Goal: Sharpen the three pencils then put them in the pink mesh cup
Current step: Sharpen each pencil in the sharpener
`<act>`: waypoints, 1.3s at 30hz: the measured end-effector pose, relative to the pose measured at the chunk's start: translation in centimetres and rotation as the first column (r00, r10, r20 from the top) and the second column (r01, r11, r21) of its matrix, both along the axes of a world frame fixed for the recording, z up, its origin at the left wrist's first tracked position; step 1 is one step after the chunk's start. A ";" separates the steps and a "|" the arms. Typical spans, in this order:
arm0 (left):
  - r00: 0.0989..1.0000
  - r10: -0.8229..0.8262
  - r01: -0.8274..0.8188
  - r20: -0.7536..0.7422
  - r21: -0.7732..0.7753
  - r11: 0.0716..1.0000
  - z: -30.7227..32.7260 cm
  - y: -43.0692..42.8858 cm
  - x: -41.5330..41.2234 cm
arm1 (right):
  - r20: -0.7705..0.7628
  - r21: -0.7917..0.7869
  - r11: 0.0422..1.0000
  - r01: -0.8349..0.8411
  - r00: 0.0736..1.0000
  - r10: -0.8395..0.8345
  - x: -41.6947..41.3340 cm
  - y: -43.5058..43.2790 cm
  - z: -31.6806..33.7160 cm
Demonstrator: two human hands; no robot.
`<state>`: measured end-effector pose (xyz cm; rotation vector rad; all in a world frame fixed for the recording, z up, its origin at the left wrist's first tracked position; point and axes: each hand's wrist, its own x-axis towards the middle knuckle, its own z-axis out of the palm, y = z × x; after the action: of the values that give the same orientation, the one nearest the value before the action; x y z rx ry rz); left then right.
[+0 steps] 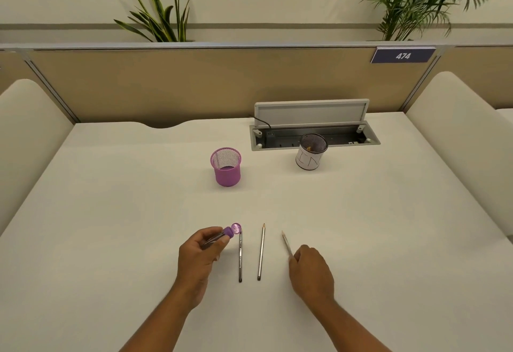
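My left hand [198,251] is shut on a purple sharpener [229,231] with its clear lid flipped open, low over the table. Two pencils lie side by side pointing away from me: a dark pencil [240,260] just right of the sharpener and a silver pencil [261,251] beside it. My right hand [309,269] grips the lower end of a third pencil [286,243], whose tip points up and left. The pink mesh cup [226,168] stands upright further back, with nothing visible in it.
A black mesh cup with a white paper label [311,152] stands at the back right, in front of an open cable box [313,129] set into the white table [111,213]. Padded seat backs flank the table on both sides.
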<state>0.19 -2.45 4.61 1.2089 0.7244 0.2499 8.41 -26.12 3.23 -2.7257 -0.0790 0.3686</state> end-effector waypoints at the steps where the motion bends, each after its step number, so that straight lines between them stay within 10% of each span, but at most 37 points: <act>1: 1.000 0.001 -0.001 0.005 -0.026 1.000 0.0 0.1 0.0 | -0.001 0.038 0.999 0.012 1.000 -0.012 0.1 0.0 0.2; 11: 0.996 -0.063 0.074 0.069 -0.174 0.982 0.9 -0.2 0.3 | 0.118 0.551 0.811 -0.196 0.981 0.157 -0.7 1.1 5.8; 39: 0.982 -0.173 0.181 0.076 -0.107 0.978 3.6 -0.1 1.8 | 0.399 0.189 0.821 -0.539 0.806 0.437 -1.5 3.0 8.4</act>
<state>2.03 -2.52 8.21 1.1437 0.5622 0.0989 6.93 -23.11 11.64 -2.4016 -0.8861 0.0072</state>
